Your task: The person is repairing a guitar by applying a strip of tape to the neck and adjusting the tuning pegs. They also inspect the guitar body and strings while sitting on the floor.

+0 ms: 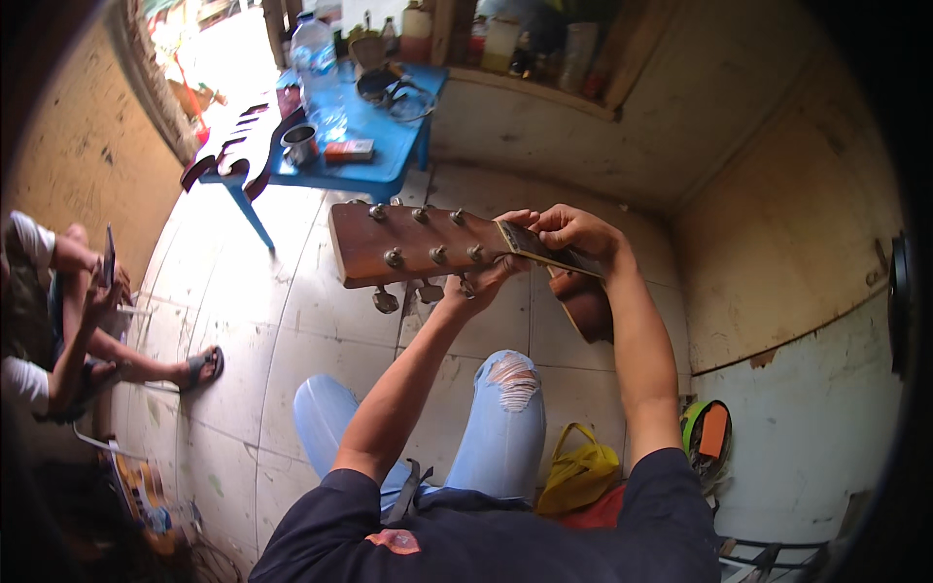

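A brown wooden guitar is held up in front of me, its headstock (pixel 413 245) pointing left and fitted with several metal tuning pegs (pixel 386 299). My left hand (pixel 483 282) is wrapped round the neck just behind the headstock, thumb and fingers on opposite sides. Over the dark fretboard (pixel 544 251) my right hand (pixel 580 233) is bent, its fingertips pressed together at the surface. Whatever those fingers pinch, if anything, is too small to tell. Part of the guitar's dark brown body (pixel 586 307) shows below my right wrist; the rest is hidden.
A blue plastic table (pixel 394 146) ahead holds a large clear bottle (pixel 314 58), a metal mug (pixel 299 144), a small box (pixel 349 151) and a dark scrolled wooden piece (pixel 255 146). At left sits a person (pixel 68 311) with a phone. A yellow bag (pixel 581 471) lies by my right leg.
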Action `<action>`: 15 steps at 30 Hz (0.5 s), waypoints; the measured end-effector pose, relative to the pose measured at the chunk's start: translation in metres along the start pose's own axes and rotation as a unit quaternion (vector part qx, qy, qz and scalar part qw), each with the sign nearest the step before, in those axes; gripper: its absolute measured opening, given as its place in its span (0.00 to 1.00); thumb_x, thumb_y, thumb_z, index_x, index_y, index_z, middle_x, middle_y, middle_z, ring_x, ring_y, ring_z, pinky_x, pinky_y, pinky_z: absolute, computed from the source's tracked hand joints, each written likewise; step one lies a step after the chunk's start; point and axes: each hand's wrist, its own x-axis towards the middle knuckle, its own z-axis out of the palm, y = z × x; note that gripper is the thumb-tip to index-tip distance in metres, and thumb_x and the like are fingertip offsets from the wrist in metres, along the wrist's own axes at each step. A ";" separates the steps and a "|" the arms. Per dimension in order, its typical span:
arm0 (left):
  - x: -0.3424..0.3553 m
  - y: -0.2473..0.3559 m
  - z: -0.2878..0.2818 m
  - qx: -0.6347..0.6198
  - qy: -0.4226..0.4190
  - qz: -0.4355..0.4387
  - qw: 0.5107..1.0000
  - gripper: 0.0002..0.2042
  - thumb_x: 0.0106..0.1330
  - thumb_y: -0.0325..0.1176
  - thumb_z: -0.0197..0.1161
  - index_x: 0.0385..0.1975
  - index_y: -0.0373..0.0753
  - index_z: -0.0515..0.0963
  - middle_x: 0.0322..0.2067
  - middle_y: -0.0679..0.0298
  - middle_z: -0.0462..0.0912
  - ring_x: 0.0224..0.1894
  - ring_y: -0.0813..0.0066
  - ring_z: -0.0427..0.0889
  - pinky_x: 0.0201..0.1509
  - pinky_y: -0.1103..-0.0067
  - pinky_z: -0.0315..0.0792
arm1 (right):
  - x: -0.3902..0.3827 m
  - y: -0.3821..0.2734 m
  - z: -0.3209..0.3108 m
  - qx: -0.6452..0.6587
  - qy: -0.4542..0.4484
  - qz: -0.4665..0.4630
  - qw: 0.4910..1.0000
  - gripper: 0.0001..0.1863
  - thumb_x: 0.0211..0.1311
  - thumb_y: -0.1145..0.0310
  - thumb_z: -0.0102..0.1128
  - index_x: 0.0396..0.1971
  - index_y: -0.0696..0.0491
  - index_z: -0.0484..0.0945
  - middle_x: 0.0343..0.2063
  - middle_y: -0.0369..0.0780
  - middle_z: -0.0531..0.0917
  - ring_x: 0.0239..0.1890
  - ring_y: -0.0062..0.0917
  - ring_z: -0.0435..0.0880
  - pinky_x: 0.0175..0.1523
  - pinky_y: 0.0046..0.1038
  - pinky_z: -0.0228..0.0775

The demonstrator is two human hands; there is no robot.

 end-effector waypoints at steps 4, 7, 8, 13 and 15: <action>0.033 -0.003 0.012 -0.015 -0.059 0.013 0.998 0.31 0.65 0.46 0.71 0.62 0.37 0.68 0.56 0.60 0.78 0.60 0.70 0.75 0.65 0.72 0.69 | -0.030 -0.006 -0.014 0.039 0.022 -0.051 0.998 0.22 0.61 0.58 0.72 0.48 0.59 0.82 0.35 0.32 0.85 0.35 0.13 0.81 0.43 0.18 0.74; 0.055 0.000 0.017 0.013 -0.086 0.032 0.996 0.29 0.64 0.48 0.72 0.58 0.37 0.70 0.53 0.62 0.79 0.57 0.71 0.76 0.63 0.72 0.70 | -0.039 -0.006 -0.020 0.028 0.075 -0.089 0.993 0.22 0.62 0.58 0.72 0.49 0.58 0.82 0.38 0.32 0.85 0.37 0.12 0.81 0.43 0.19 0.75; 0.061 0.001 0.020 0.028 -0.092 0.047 0.994 0.29 0.64 0.48 0.72 0.56 0.37 0.71 0.52 0.62 0.79 0.57 0.72 0.77 0.63 0.73 0.70 | -0.041 -0.005 -0.024 0.017 0.090 -0.101 0.991 0.22 0.62 0.58 0.71 0.50 0.57 0.82 0.38 0.32 0.85 0.38 0.12 0.81 0.43 0.19 0.75; 0.086 -0.006 0.038 0.061 -0.068 0.056 0.994 0.29 0.61 0.50 0.74 0.52 0.38 0.72 0.45 0.64 0.81 0.50 0.77 0.78 0.56 0.75 0.73 | -0.067 -0.015 -0.020 -0.154 0.269 -0.176 0.934 0.20 0.66 0.59 0.67 0.49 0.59 0.82 0.41 0.37 0.87 0.46 0.18 0.82 0.54 0.23 0.72; 0.097 -0.011 0.045 0.071 -0.052 0.053 0.995 0.28 0.60 0.50 0.74 0.51 0.38 0.73 0.43 0.65 0.82 0.48 0.77 0.79 0.54 0.76 0.73 | -0.077 -0.020 0.004 -0.178 0.373 -0.229 0.882 0.12 0.68 0.68 0.62 0.46 0.58 0.83 0.40 0.34 0.86 0.42 0.16 0.80 0.50 0.21 0.72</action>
